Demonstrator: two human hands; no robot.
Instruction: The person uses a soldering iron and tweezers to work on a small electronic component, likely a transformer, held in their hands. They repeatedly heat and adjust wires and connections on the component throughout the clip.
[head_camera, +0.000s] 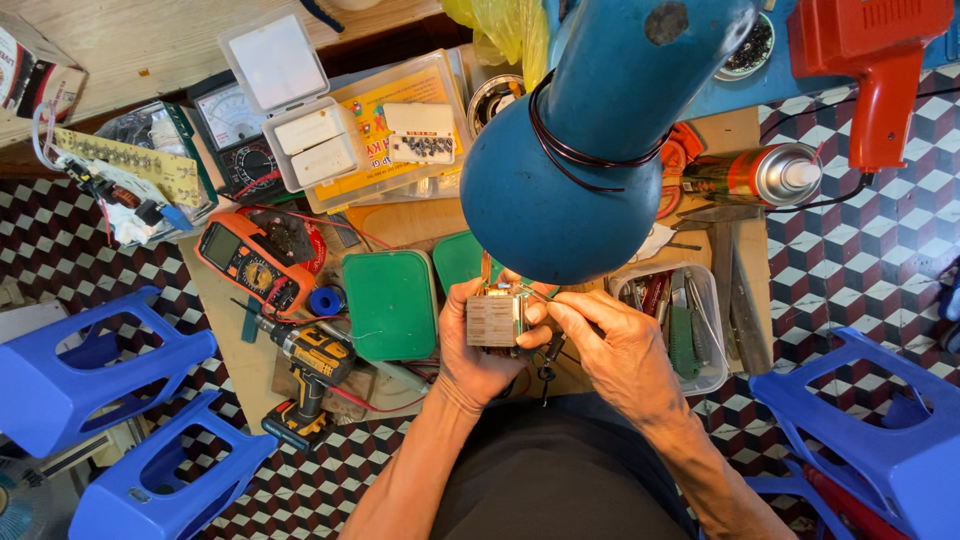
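Note:
My left hand grips a small boxy transformer with a layered metal core, holding it up under a blue desk lamp. My right hand pinches at the transformer's right side, its fingertips on thin wires there. What the right fingers hold is too small to make out. Both hands are just above the low wooden work board.
A green lidded box, a cordless drill, an orange multimeter and clear parts boxes lie to the left. A clear tool tray, spray can and red heat gun sit right. Blue plastic stools flank me.

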